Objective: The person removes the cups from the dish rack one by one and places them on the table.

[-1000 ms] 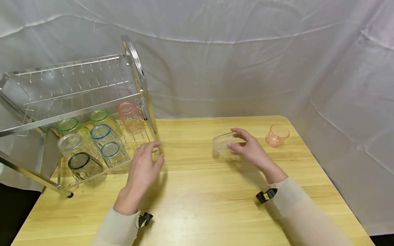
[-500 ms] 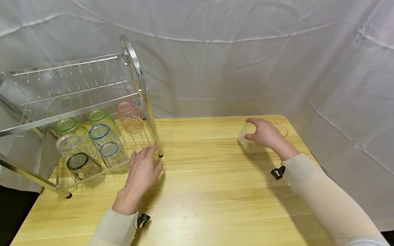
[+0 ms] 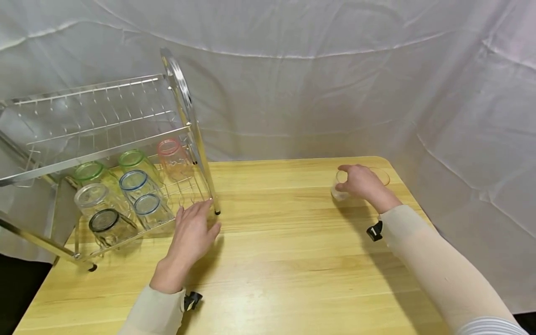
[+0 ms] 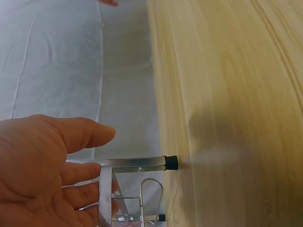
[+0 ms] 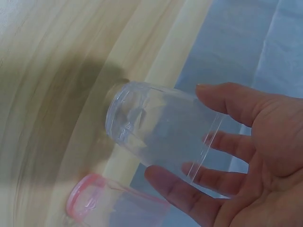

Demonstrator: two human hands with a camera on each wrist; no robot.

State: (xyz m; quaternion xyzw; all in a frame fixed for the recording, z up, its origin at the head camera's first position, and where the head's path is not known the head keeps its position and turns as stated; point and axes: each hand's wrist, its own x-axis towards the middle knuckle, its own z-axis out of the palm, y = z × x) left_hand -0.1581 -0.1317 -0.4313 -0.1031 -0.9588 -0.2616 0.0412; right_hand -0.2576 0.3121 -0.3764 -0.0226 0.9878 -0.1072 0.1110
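Observation:
My right hand (image 3: 347,180) grips a clear glass (image 3: 340,187) near the table's far right corner, thumb on one side and fingers on the other. In the right wrist view the clear glass (image 5: 156,139) has its base toward the wood, and my right hand (image 5: 189,142) wraps round its rim end. A pink-tinted cup (image 3: 383,175) stands just behind that hand and is partly hidden; the pink-tinted cup (image 5: 92,203) lies close below the glass. My left hand (image 3: 196,218) rests flat on the table by the metal dish rack (image 3: 184,100), fingers straight and holding nothing.
The rack's lower tier holds several coloured-rimmed glasses (image 3: 134,184); its upper tier is bare wire. The rack's black-tipped foot (image 4: 170,162) sits just beyond my left fingers (image 4: 85,135). The wooden table (image 3: 284,260) ends at the right against a white cloth backdrop.
My right hand has carried the clear glass from the table's middle to the far right, beside the pink-tinted cup. My left hand has drawn back slightly from the rack.

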